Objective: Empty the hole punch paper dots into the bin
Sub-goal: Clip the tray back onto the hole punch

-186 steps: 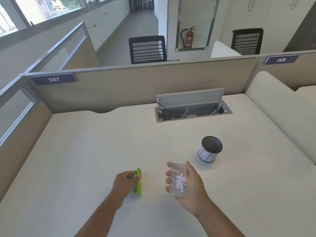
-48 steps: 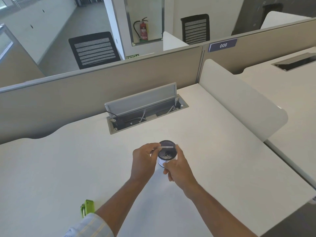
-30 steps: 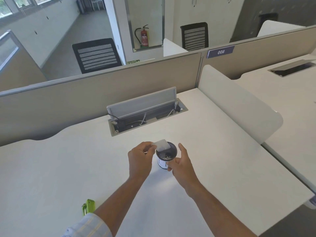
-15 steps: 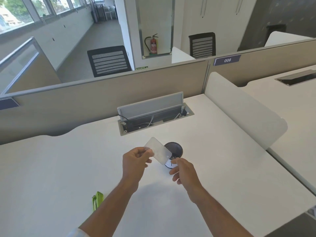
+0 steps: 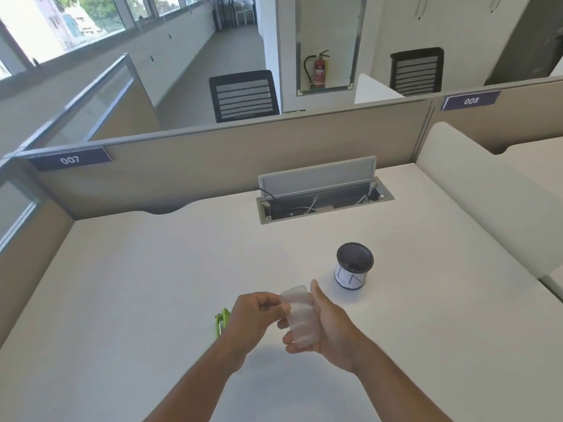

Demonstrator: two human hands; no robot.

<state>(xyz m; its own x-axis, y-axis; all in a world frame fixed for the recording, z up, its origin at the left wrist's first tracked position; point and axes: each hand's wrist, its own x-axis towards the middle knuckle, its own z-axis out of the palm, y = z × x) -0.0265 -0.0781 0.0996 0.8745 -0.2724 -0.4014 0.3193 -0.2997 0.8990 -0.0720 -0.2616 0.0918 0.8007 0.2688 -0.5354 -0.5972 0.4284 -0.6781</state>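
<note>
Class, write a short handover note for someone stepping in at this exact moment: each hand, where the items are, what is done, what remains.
Left hand: pinching the far end of the clear tray.
Right hand: cradling the tray from below.
Tray looks empty, held above the desk.
Small black bin stands upright ahead to the right, something pale inside.
Green hole punch lies on the desk, partly behind the left hand.
Done: dots appear tipped out.
Left: probably refit the tray to the punch.

White desk [image 5: 137,284], open cable tray [image 5: 324,201] at 12 o'clock. Small black bin [image 5: 354,266] standing at 2 o'clock, green hole punch [image 5: 222,322] lying at 7 o'clock.
</note>
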